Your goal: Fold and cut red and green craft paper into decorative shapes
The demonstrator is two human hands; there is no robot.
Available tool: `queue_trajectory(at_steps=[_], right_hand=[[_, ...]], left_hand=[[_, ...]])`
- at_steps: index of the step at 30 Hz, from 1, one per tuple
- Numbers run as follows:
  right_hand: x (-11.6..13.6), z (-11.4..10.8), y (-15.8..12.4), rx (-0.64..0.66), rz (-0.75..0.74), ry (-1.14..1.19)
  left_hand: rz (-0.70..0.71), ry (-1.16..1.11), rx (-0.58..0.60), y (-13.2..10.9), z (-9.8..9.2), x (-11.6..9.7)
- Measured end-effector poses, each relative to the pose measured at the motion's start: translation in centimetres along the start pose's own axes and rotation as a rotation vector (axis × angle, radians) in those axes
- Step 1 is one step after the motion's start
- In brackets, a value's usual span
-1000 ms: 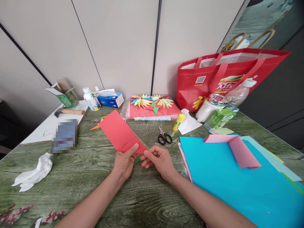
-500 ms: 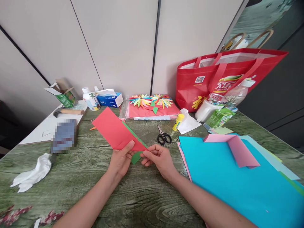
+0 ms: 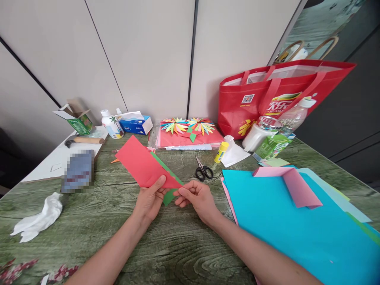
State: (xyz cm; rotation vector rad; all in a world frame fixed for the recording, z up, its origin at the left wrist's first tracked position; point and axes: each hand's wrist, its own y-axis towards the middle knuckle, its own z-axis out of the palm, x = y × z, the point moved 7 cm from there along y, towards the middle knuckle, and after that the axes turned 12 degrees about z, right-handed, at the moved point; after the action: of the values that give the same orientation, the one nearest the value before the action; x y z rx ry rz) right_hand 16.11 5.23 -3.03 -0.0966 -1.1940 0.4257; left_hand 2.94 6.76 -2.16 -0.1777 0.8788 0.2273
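A strip of red paper (image 3: 142,162) is held up over the table, with green paper (image 3: 170,196) behind it showing along its right edge and below. My left hand (image 3: 152,196) is closed on the papers, its thumb flat on the red face and its fingers behind. At the lower right corner, my right hand (image 3: 197,198) pinches the papers between thumb and fingertips. Black-handled scissors (image 3: 203,171) lie just beyond my right hand. Near them stands a yellow glue stick (image 3: 221,152).
Blue paper sheets (image 3: 276,225) with a folded pink strip (image 3: 299,186) cover the right side. A red bag (image 3: 237,103) stands behind. Colourful folded-paper rosettes (image 3: 175,126) lie at the back. On the left are a hammer (image 3: 86,139), a crumpled tissue (image 3: 41,217) and a tissue pack (image 3: 135,123).
The whole view has shifted slightly. Both hands keep their grip on the red and green papers, with almost no movement.
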Motion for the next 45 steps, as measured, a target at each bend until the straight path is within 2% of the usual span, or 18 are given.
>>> queue_trajectory(at_steps=[3, 14, 21, 29, 36, 45], right_hand=[[0.1, 0.1, -0.1, 0.01, -0.017, 0.003], [-0.7, 0.1, 0.4, 0.011, 0.104, -0.073], [-0.7, 0.6, 0.3, 0.061, 0.073, -0.052], [-0.3, -0.3, 0.5, -0.03, -0.042, -0.13], [-0.3, -0.5, 0.4, -0.073, -0.04, -0.182], [0.1, -0.6, 0.2, -0.071, -0.073, -0.196]], left_hand=[[-0.006, 0.017, -0.006, -0.1, -0.1, 0.1], [0.013, 0.091, 0.026, -0.8, 0.1, 0.4], [0.012, 0.136, 0.017, -0.8, -0.1, 0.5], [0.023, 0.239, 0.117, -1.5, 1.0, 0.5], [0.05, 0.248, 0.088, -1.7, 0.8, 0.5], [0.014, 0.178, 0.041, -1.7, 0.6, 0.7]])
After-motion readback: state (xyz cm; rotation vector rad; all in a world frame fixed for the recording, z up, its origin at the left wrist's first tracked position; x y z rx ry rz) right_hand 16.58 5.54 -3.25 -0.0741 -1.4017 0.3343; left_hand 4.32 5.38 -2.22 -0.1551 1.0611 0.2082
